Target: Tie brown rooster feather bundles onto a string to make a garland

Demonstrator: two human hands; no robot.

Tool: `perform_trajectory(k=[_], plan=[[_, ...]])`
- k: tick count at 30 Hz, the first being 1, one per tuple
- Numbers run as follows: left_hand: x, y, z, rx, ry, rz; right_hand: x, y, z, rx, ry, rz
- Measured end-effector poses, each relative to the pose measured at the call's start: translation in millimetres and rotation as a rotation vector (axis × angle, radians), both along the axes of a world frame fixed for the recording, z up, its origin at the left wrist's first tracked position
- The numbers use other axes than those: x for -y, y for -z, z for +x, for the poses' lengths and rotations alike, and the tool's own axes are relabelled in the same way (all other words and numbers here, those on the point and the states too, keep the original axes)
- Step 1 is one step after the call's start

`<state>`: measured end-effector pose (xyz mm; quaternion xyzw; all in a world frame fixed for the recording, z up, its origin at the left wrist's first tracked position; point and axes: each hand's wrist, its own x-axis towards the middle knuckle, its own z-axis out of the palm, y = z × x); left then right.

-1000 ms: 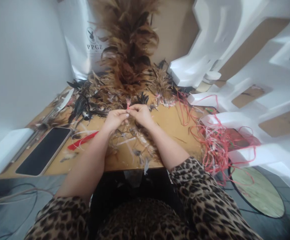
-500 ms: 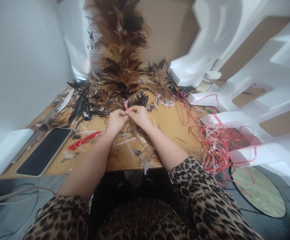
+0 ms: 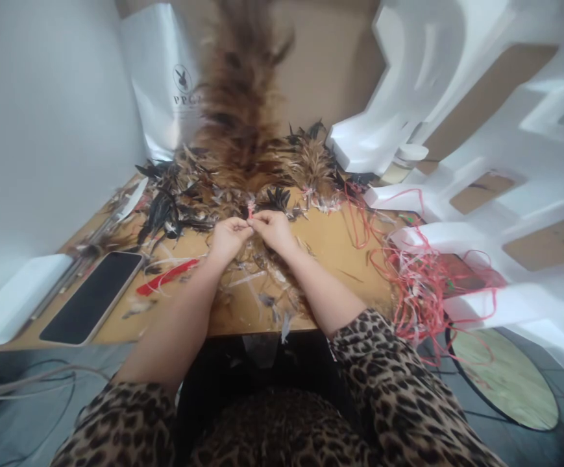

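Observation:
My left hand (image 3: 229, 237) and my right hand (image 3: 272, 231) meet at the fingertips over the table. Both are closed in a pinch on a short red cord (image 3: 251, 213) at the near end of a long brown feather strip (image 3: 243, 117). The strip stretches away from me and rises at the back, its far part blurred. Exactly how the cord runs between the fingers is hidden. Close to my left hand lie black feathers (image 3: 165, 217). Past my right hand sits a bunch of brown feathers (image 3: 315, 165) with pinkish-white ties at its base.
A phone (image 3: 94, 295), a white box (image 3: 16, 298) and a red strip (image 3: 165, 277) lie left on the wooden table (image 3: 340, 259). Tangled red cord (image 3: 422, 285) fills the right edge, beside white foam pieces (image 3: 486, 305). A white bag (image 3: 158, 84) stands behind.
The view has shifted slightly, and the feather strip's upper part has swayed. Both hands stay pinched together at the cord.

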<state>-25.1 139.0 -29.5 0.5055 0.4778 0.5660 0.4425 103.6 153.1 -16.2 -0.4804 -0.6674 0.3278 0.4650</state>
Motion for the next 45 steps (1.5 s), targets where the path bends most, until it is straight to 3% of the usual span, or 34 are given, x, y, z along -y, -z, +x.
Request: perform_trajectory(k=[4, 15, 26, 34, 45], plan=[[-1.3, 3.4, 1.3, -0.023, -0.044, 0.018, 0.4, 0.3, -0.5, 0.017, 0.013, -0.011], [3.1, -4.3, -6.2, -0.028, 0.128, -0.143, 0.2, 1.8, 7.6, -0.014, -0.079, 0.006], [-0.8, 5.0, -2.0, -0.1, -0.04, -0.02, 0.2, 6.8, 0.7, 0.02, -0.048, 0.024], [2.9, 0.9, -6.0, -0.031, 0.184, -0.158, -0.5, 7.5, 9.5, -0.044, -0.111, -0.006], [0.4, 9.5, -0.9, -0.081, 0.029, 0.008, -0.9, 8.9, 4.9, 0.0, -0.056, 0.009]])
